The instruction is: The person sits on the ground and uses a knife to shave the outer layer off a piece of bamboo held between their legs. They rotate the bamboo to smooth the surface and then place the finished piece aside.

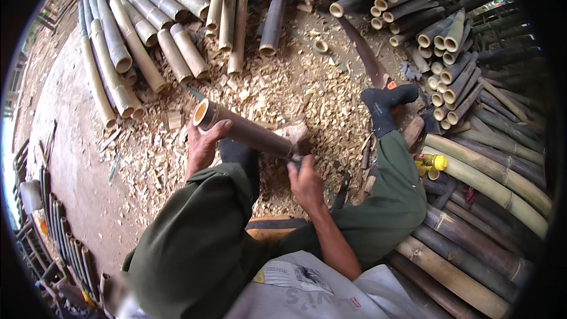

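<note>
A short bamboo tube lies slantwise over my left shin, its open, pale-orange end up at the left. My left hand is closed around the tube near that open end, thumb on top. At the tube's other end, my right hand grips a small dark-handled tool. The tool's tip meets the tube's end; its exact kind is too small to make out. Just beyond that end stands a pale wooden block, partly covered by the tube.
Wood chips cover the ground. Cut bamboo tubes lie at the far left, and stacked bamboo stands at the right. A long curved blade with an orange handle lies past my right foot. A yellow bottle rests on bamboo poles.
</note>
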Motion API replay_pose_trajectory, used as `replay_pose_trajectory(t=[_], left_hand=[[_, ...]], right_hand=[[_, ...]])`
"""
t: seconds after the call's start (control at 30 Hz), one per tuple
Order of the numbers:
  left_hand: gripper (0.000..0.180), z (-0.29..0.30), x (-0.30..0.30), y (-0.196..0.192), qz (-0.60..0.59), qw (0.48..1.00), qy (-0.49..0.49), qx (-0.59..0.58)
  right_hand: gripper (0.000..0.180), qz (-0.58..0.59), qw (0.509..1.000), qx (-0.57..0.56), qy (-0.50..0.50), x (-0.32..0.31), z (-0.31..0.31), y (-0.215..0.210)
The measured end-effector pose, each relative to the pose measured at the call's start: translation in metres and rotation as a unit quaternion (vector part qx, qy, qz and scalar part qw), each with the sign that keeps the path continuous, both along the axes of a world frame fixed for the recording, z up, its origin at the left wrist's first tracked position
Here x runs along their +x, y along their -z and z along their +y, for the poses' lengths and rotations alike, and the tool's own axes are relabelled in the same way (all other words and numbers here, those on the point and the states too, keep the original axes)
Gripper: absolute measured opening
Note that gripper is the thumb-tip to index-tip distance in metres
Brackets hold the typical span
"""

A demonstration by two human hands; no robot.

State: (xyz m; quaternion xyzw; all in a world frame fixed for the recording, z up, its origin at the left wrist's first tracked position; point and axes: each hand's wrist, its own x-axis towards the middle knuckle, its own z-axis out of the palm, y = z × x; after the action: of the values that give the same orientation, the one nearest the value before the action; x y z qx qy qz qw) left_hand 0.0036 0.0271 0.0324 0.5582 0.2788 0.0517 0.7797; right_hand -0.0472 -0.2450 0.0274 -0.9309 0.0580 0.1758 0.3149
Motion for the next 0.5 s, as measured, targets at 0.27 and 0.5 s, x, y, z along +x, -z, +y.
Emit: replay_pose_trajectory(t=[0.27, 0.5], left_hand=[[0.078, -0.019, 0.012, 0.000, -0.073, 0.991, -0.111, -0.029], [0.085, -0.034, 0.007, 0.005, -0.098, 0.986, -0.136, 0.014]], right_hand=[[0.032, -0.081, 0.991, 0.102, 0.002, 0.014, 0.016, -0.090], [0.042, 0.009, 1.000, -0.014, 0.024, -0.007, 0.009, -0.001]])
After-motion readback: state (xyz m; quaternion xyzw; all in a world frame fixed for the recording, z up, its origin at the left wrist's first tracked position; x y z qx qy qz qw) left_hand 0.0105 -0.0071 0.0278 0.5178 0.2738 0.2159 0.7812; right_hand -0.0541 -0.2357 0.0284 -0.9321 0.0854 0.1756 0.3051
